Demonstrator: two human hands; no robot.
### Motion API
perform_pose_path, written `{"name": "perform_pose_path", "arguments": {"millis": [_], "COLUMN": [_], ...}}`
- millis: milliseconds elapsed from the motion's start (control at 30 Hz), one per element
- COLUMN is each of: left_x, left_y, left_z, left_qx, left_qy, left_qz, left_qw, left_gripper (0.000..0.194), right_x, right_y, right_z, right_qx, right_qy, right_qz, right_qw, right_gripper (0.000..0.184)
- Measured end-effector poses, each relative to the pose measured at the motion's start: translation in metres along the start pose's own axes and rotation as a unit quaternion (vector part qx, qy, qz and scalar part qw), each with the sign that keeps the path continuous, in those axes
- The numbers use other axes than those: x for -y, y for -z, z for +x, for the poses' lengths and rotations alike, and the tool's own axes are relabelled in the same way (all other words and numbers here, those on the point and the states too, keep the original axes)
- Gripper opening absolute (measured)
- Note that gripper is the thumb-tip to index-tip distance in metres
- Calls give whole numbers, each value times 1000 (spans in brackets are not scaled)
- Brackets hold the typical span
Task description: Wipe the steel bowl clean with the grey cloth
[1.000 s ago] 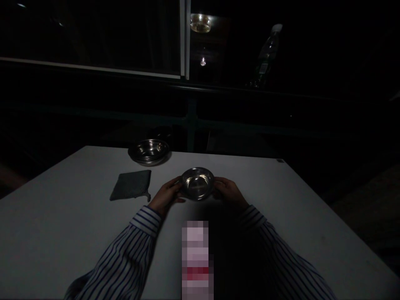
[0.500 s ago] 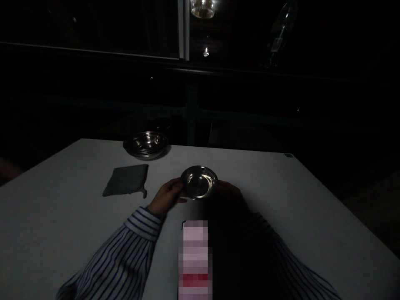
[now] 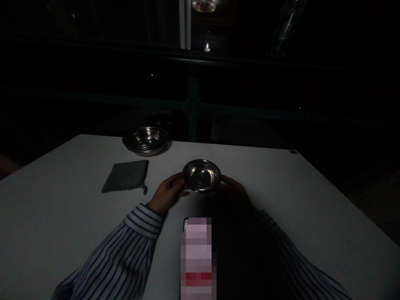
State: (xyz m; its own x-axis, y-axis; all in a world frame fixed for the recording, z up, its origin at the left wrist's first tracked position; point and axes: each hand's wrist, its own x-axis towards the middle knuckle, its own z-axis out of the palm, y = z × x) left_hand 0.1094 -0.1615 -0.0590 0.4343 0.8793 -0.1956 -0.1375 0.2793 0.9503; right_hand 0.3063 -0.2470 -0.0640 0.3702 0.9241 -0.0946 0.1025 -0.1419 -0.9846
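A small shiny metal bowl [image 3: 201, 177] is held between my two hands over the middle of the white table [image 3: 262, 166]. My left hand [image 3: 167, 191] grips its left side, the thumb near the rim and some fingers reaching below. Deep shadow covers most of my right hand [image 3: 236, 193], though its fingers show against the bowl's right side. The bowl stands upright, and I see nothing inside it. Left of my left hand lies a folded grey cloth [image 3: 126, 176] with a hanging loop. Beyond it sits a stack of metal bowls [image 3: 145, 141].
A phone [image 3: 196, 254] with a blurred-out screen is close in front of me, between my forearms. A dark sticker [image 3: 293, 151] marks the table's far right corner. Behind the table's far edge are dark rails and glass with reflections, including a bottle [image 3: 287, 27].
Both hands and the bowl have shifted slightly up and to the right in view. The camera has tilted a little, so the table and stack also appear higher. The grip looks the same.
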Motion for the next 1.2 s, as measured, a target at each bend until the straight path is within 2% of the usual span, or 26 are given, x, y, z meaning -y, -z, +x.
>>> {"name": "perform_pose_path", "arguments": {"millis": [133, 267, 367, 533, 800, 967, 1200], "left_x": [2, 2, 3, 5, 3, -6, -9], "left_y": [1, 1, 1, 5, 10, 18, 34], "left_z": [1, -1, -2, -3, -15, -29, -42], "left_qx": [7, -19, -50, -78, -77, -63, -67], "left_qy": [-5, -8, -24, -58, -142, -162, -172], "left_qz": [-6, 7, 24, 87, 276, 372, 425], "left_qw": [1000, 1000, 998, 991, 948, 912, 887], "left_gripper": [38, 40, 38, 31, 20, 19, 22], "right_x": [4, 5, 1, -7, -9, -9, -6], "right_y": [-3, -2, -1, -2, -3, -3, -2], "right_z": [-3, -2, -1, -1, -5, -7, -9], "right_qx": [-11, -60, -64, -52, -68, -67, -77], "right_qy": [-33, -66, -55, -28, 21, 41, 51], "right_qz": [58, 102, 112, 67, -6, -29, -65], "right_qw": [998, 991, 990, 996, 997, 996, 994], "right_gripper": [43, 52, 57, 56, 42, 34, 33]}}
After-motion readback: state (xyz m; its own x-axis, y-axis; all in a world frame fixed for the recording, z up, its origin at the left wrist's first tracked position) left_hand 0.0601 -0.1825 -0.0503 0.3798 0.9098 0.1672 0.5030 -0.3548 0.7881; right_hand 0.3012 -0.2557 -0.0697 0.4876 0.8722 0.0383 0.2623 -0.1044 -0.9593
